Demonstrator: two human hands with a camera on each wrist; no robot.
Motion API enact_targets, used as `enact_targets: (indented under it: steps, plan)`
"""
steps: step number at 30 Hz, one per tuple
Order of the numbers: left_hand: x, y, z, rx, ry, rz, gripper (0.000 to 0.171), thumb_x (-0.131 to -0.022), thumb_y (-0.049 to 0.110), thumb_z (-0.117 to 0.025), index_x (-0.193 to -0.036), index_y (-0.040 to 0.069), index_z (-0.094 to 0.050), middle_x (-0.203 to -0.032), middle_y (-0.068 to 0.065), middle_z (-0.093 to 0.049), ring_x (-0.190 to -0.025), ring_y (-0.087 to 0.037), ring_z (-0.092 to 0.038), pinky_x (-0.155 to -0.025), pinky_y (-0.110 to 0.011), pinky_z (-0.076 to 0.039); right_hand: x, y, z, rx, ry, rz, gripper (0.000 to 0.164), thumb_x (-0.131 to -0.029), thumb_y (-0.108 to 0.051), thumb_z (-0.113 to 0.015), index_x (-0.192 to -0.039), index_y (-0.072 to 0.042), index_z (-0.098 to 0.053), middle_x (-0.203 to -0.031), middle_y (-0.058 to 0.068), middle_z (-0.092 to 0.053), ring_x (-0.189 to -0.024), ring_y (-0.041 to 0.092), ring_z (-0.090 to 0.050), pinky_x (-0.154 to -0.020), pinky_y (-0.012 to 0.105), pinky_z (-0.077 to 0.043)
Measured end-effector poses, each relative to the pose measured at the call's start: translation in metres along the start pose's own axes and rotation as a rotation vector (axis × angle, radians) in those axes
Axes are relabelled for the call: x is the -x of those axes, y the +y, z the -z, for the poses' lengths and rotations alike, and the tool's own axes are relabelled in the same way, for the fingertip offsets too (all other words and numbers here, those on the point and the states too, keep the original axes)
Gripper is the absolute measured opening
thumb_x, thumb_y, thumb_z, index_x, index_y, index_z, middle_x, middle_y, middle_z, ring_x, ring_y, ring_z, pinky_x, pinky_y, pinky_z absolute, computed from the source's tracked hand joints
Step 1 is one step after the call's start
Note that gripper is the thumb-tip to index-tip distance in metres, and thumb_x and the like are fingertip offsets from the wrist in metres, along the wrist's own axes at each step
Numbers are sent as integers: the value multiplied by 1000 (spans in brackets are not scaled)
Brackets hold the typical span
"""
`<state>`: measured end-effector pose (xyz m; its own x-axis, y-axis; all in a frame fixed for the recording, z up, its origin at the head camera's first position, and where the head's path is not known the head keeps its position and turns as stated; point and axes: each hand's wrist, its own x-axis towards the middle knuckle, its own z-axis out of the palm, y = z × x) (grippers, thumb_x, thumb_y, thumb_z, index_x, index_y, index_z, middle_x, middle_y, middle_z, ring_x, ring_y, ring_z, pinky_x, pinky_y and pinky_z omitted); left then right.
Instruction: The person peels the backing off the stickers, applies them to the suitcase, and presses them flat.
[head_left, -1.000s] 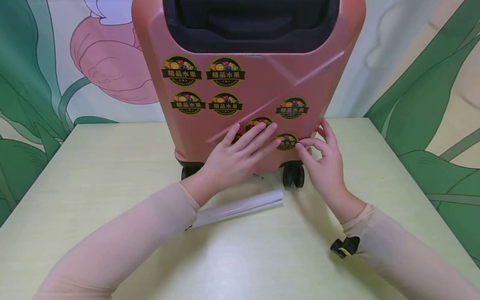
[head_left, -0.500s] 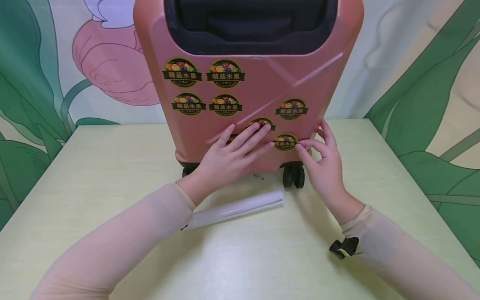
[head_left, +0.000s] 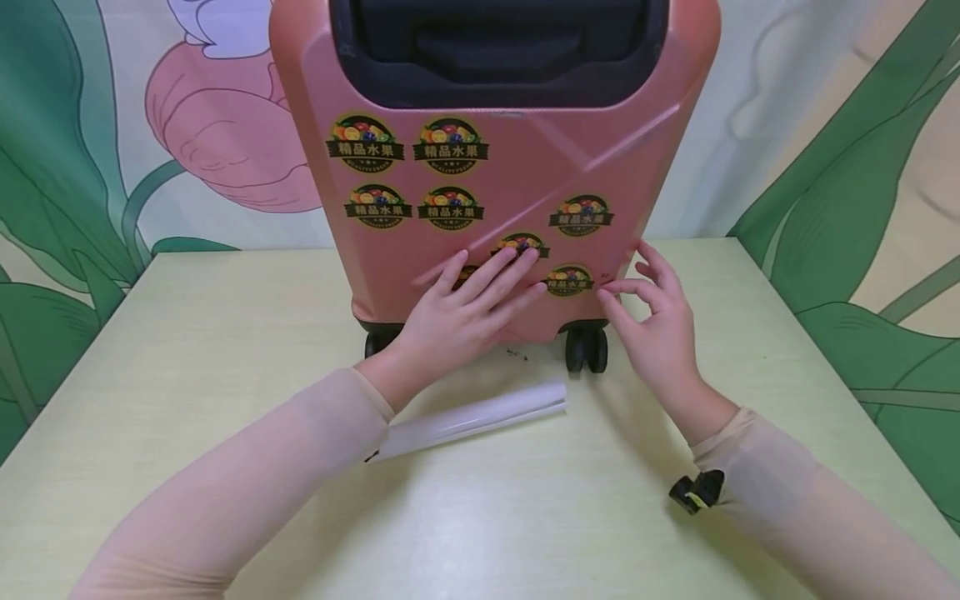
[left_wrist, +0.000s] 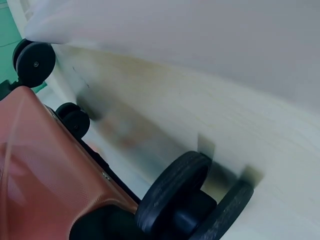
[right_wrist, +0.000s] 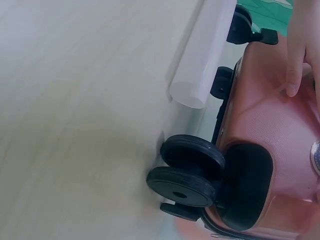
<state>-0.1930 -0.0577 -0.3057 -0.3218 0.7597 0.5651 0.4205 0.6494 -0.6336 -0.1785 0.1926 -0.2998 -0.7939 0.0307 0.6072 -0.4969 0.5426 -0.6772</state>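
A pink hard-shell suitcase [head_left: 517,175] stands upright, its lower face carrying round fruit stickers. My left hand [head_left: 457,312] rests on that face, fingers straight and spread, partly covering the middle sticker [head_left: 525,242] and another low on the left. Just right of the lower-right sticker [head_left: 568,282], my right hand [head_left: 656,321] holds its thumb and forefinger tips together. A tiny dark mark [head_left: 604,275] shows above those fingertips; I cannot tell whether they pinch anything. The other right fingers lie along the suitcase's right edge. In the right wrist view, the left hand's fingers [right_wrist: 295,70] touch the shell.
A rolled white sheet [head_left: 472,419] lies on the pale table [head_left: 225,358] in front of the suitcase. Black wheels [head_left: 587,350] stand on the tabletop under it. Behind hangs a backdrop [head_left: 232,125] printed with leaves and a pink flower.
My left hand has slid slightly left, uncovering more of the lower-right sticker. My right fingertips have moved a little right, off that sticker's edge. The suitcase has shifted slightly.
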Motion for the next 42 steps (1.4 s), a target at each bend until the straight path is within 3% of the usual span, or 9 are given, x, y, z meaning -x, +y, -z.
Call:
enact_targets:
  steps: [12, 18, 23, 26, 29, 32, 34, 36, 42]
  plan:
    - [-10, 8, 0, -24, -80, 25, 60, -97, 35, -43, -150, 22, -17, -154, -3, -15, -142, -23, -4, -110, -51, -9, 2, 4, 2, -22, -13, 4, 13, -87, -8, -65, -91, 4, -68, -141, 2, -42, -116, 25, -47, -90, 49, -39]
    - [0, 20, -4, -43, -188, -107, 49, -102, 16, -31, -150, 18, -21, -155, 1, -16, -141, -18, -9, -111, -47, -7, 3, 3, 1, -25, -13, 1, 12, -87, -8, -65, -90, 4, -68, -141, 2, -42, -117, 25, -47, -93, 49, -39]
    - [-2, 16, 2, 25, -139, -153, 56, -98, 33, -43, -147, 11, -28, -153, -4, -20, -141, -20, -12, -111, -48, -7, 7, 3, 1, 0, 1, 69, 11, -86, -5, -64, -94, 3, -68, -143, 3, -39, -121, 25, -42, -96, 50, -37]
    - [-16, -1, 16, 45, 27, -50, 57, -96, 35, -44, -146, 10, -32, -151, -7, -27, -139, -23, -19, -110, -49, -12, 9, 5, 0, 62, 14, 302, 17, -86, -5, -61, -100, 1, -67, -143, 7, -39, -122, 29, -41, -95, 52, -35]
    - [-36, -28, 36, 65, 191, 126, 55, -96, 33, -43, -144, 9, -34, -148, -11, -31, -137, -26, -25, -107, -52, -13, 10, 10, -4, 236, -19, 675, 26, -88, -10, -56, -111, -2, -65, -139, 15, -43, -121, 35, -43, -93, 55, -34]
    - [-54, -54, 54, 101, 254, 296, 54, -97, 36, -40, -144, 10, -34, -148, -14, -31, -137, -30, -22, -107, -55, -8, 11, 16, -8, 418, -85, 960, 35, -95, -19, -49, -124, -5, -59, -138, 18, -45, -124, 36, -43, -93, 58, -33]
    - [-64, -66, 62, 123, 243, 381, 56, -97, 38, -36, -145, 9, -32, -149, -14, -29, -138, -30, -19, -108, -55, -4, 11, 21, -10, 510, -126, 1036, 40, -98, -23, -45, -132, -4, -52, -140, 17, -43, -127, 33, -40, -96, 59, -30]
    - [-70, -73, 66, 142, 231, 428, 57, -98, 40, -33, -144, 7, -32, -148, -14, -30, -138, -31, -18, -109, -53, -1, 10, 25, -13, 581, -169, 1037, 44, -100, -26, -41, -137, -4, -46, -144, 14, -38, -131, 30, -35, -100, 59, -27]
    - [-83, -73, 65, 158, 259, 479, 64, -95, 47, -32, -139, 0, -38, -135, -18, -40, -133, -32, -24, -109, -51, -3, 4, 32, -25, 755, -210, 1069, 48, -102, -33, -32, -141, -6, -40, -152, 7, -25, -136, 23, -28, -104, 53, -24]
